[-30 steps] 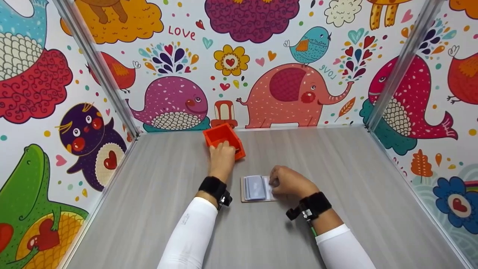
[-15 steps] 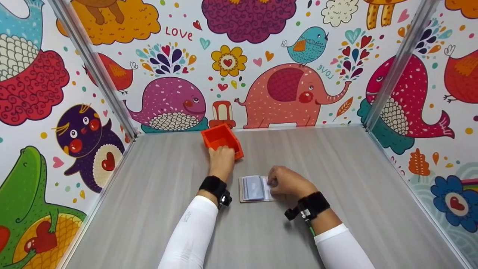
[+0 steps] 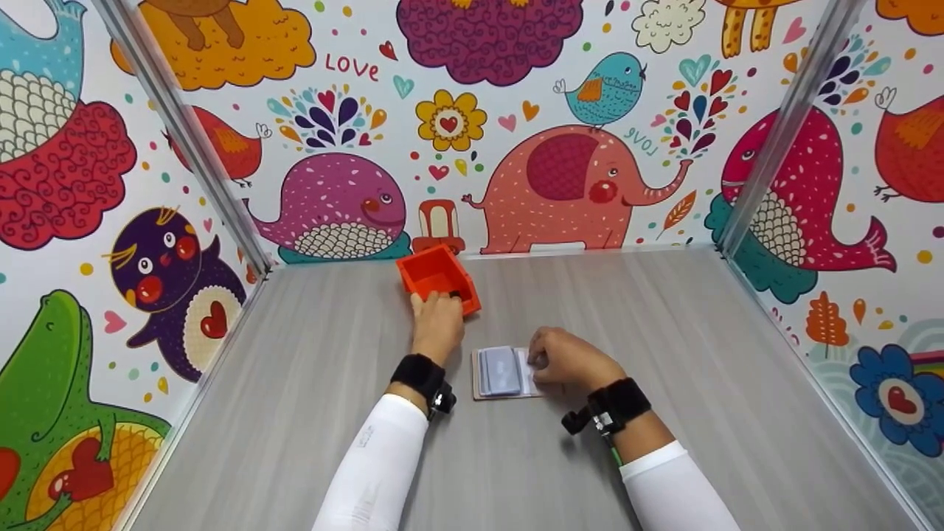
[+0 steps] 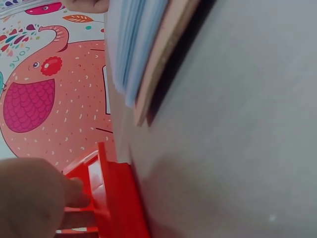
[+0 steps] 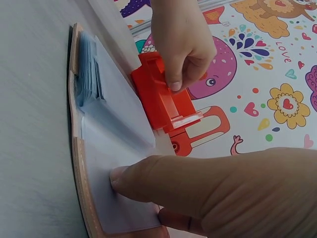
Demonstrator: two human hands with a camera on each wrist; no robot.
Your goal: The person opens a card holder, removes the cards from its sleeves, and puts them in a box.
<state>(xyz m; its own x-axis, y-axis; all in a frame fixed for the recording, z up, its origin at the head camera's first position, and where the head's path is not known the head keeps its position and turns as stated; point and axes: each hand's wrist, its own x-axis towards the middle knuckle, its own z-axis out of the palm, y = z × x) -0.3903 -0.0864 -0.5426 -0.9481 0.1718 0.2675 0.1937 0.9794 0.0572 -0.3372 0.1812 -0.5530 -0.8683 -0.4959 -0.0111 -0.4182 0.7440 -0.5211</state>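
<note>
Card holder (image 3: 502,371) lies open on the grey table (image 3: 501,461), toward five o'clock from the centre of the head view, its clear pages (image 5: 89,74) stacked on the nine o'clock side. From three o'clock the right hand (image 3: 574,359) pinches its edge, thumb (image 5: 136,179) pressed onto a page. At eleven o'clock from the holder, near the patterned back wall (image 3: 509,166), stands a red-orange box (image 3: 422,263). Over its six o'clock side reaches the left hand (image 3: 439,322), fingers curled into it; a small dark thing (image 3: 456,294) shows beside them, though the view is too poor to tell whether they pinch it.
</note>
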